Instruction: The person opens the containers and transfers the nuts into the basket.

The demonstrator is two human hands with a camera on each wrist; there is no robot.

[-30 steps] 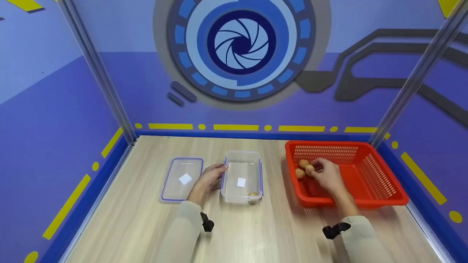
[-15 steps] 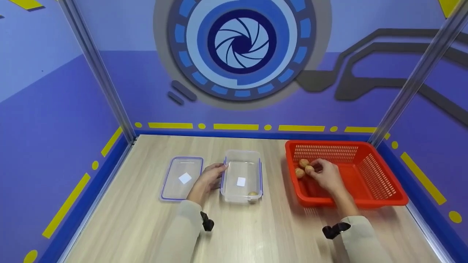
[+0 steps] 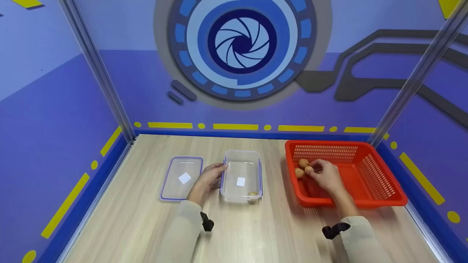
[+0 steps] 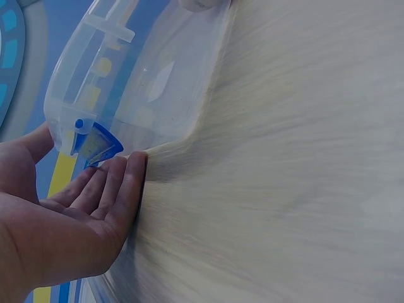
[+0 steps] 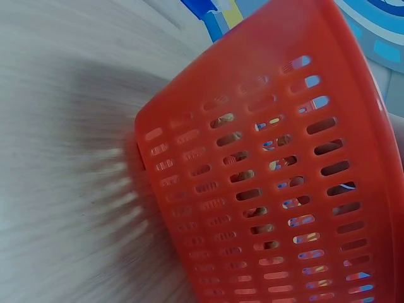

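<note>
In the head view my left hand holds the left side of a clear plastic food container, its thumb at the rim. The left wrist view shows the fingers against the outer wall, under a blue latch. One walnut lies in the container's near right corner. My right hand reaches into a red plastic basket and pinches a walnut between thumb and fingertips. Two other walnuts lie beside it, near the basket's left wall. In the right wrist view the basket's slotted wall hides most of this hand.
A clear lid with a blue seal lies flat left of the container. The wooden tabletop extends in front of it. Printed panels enclose the back and sides, with metal posts at the rear corners. The basket's raised rim surrounds the right hand's reach.
</note>
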